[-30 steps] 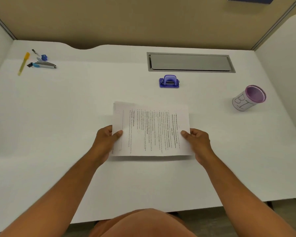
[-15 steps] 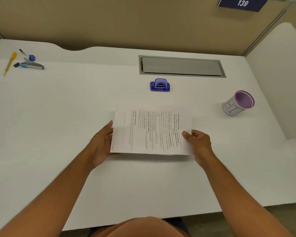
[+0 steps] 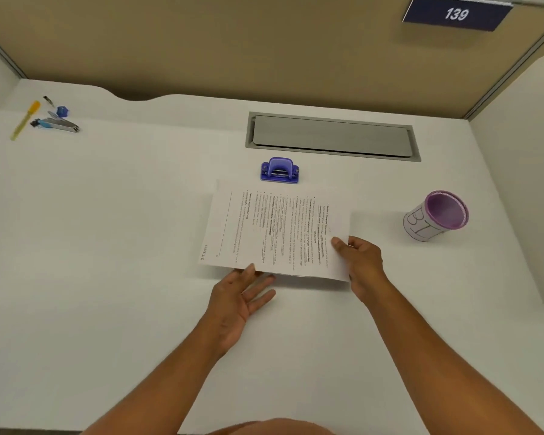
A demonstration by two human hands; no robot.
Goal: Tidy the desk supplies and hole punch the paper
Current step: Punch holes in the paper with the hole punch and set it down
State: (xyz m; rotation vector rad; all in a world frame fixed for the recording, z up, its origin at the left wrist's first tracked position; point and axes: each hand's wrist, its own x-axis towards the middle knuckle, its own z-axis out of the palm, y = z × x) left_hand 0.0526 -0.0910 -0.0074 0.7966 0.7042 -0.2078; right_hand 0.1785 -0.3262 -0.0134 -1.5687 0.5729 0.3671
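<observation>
Hands came first from where I stood: the left hand (image 3: 237, 296) lay open, palm up, its straight fingertips just under the near edge of the paper (image 3: 274, 233), while the right hand (image 3: 360, 262) pinched the sheet's near right corner, thumb on top. Printed text ran sideways across the page, which sat mid-desk (image 3: 107, 246) with its far edge just short of the blue hole punch (image 3: 279, 171). Off right stood a purple-rimmed cup (image 3: 435, 216), and far left lay a yellow marker (image 3: 25, 119), a stapler (image 3: 57, 124) and 1 blue sharpener (image 3: 62, 111).
</observation>
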